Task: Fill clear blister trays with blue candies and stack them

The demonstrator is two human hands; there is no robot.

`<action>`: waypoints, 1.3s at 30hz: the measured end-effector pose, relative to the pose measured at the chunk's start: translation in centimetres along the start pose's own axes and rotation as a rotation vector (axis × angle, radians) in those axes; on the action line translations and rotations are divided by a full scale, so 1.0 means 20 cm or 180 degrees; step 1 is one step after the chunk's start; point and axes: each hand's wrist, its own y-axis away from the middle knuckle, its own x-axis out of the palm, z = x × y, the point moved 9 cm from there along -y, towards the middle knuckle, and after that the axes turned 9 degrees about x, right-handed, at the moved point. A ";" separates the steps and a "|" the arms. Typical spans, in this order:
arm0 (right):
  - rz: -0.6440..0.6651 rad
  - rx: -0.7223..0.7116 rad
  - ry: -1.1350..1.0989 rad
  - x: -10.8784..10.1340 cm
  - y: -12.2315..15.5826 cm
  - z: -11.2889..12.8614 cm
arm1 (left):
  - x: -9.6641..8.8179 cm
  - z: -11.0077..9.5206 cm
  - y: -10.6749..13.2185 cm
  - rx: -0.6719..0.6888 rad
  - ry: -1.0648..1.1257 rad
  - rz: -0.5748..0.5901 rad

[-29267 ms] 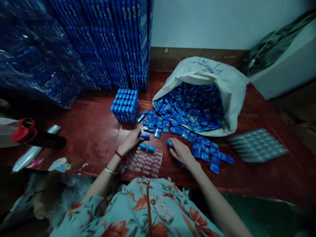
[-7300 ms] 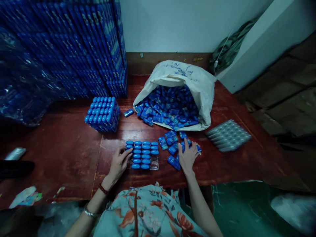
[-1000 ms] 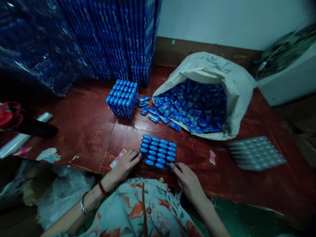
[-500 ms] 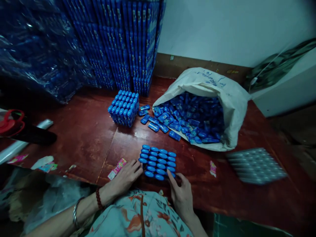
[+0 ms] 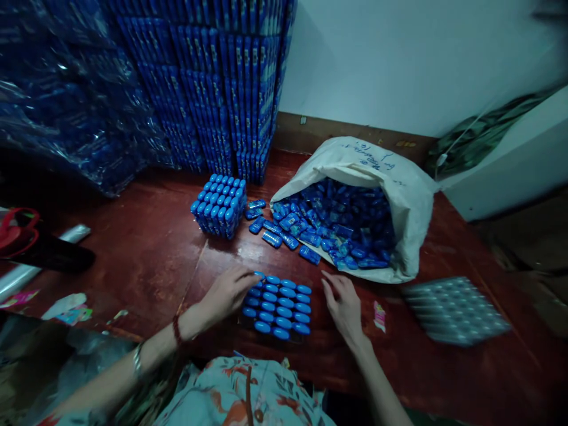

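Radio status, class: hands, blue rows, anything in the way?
Left hand at far left corner of blue rows, grip unclear. Right hand apart, open. White sack beyond, seemingly not blocking.

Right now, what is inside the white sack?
The white sack holds a heap of small blue packets, some lying at its mouth. What lies beneath them and deeper inside is hidden.

Pieces [image 5: 284,302] are blue, sack [image 5: 412,236] white, table [image 5: 146,236] red-brown, shirt [image 5: 273,399] orange-flowered.

left hand [image 5: 228,291] at blue packs [image 5: 284,303], white sack [image 5: 410,231]
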 end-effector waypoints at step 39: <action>0.1686 -0.0835 0.0059 0.01 0.54 0.27 | -0.09 -0.11 0.60 -0.1054 0.0100 -0.1709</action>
